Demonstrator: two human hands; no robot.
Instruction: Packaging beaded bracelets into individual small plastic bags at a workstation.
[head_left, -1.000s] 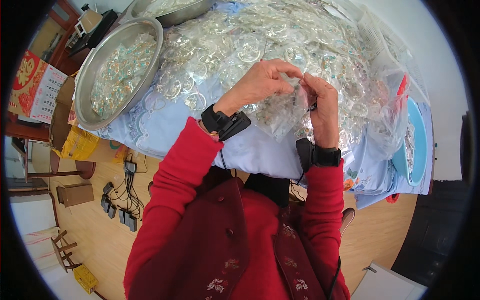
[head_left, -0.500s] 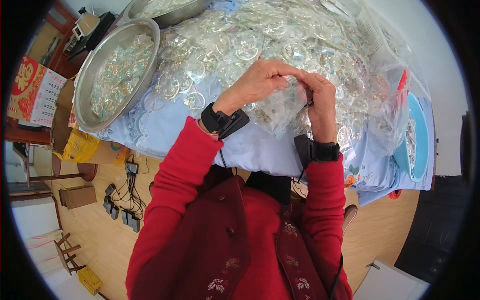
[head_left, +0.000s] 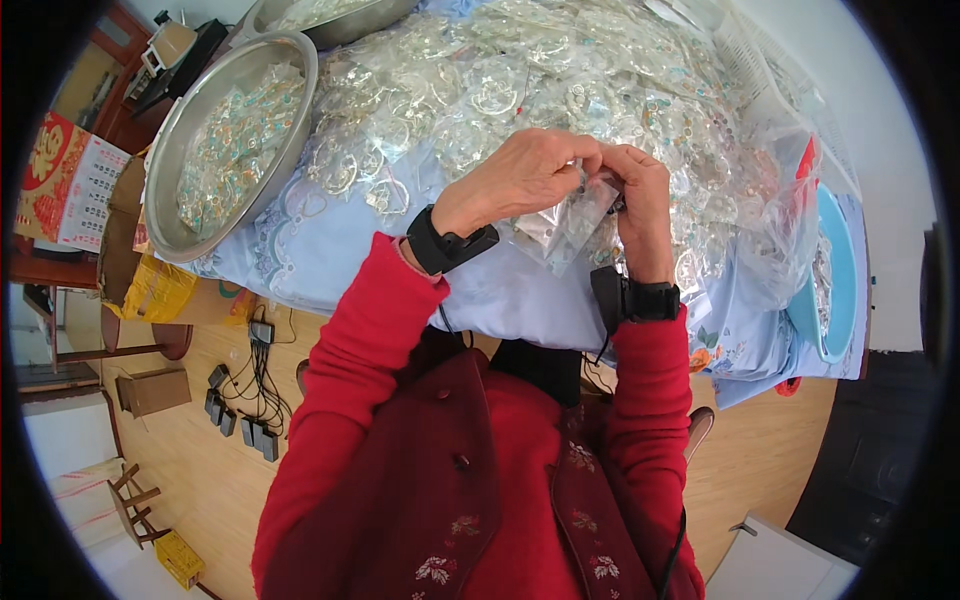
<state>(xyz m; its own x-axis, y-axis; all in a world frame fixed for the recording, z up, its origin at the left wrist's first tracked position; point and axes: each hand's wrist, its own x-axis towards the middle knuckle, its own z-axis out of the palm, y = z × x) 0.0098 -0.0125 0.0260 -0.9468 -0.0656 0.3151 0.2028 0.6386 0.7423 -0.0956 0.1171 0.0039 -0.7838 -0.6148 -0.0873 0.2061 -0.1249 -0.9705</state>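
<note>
My left hand and my right hand meet fingertip to fingertip above the near part of the table. Between them hangs a small clear plastic bag, its top edge pinched by both hands. What lies inside the bag is too small to make out. By the right fingers a small dark thing shows, partly hidden. Under and beyond the hands spreads a heap of clear bags with silvery ring-shaped and turquoise jewellery pieces in them. Each wrist wears a black strap with a device on it.
An oval steel basin of bagged pieces stands at the left, with another steel basin behind it. To the right are a light-blue basin, a loose clear bag and a white plastic basket. A blue flowered cloth covers the table.
The left hand has shifted slightly down and nearer to me, with its fingers curled in further. The bag between the hands has turned and now hangs narrower and more folded.
</note>
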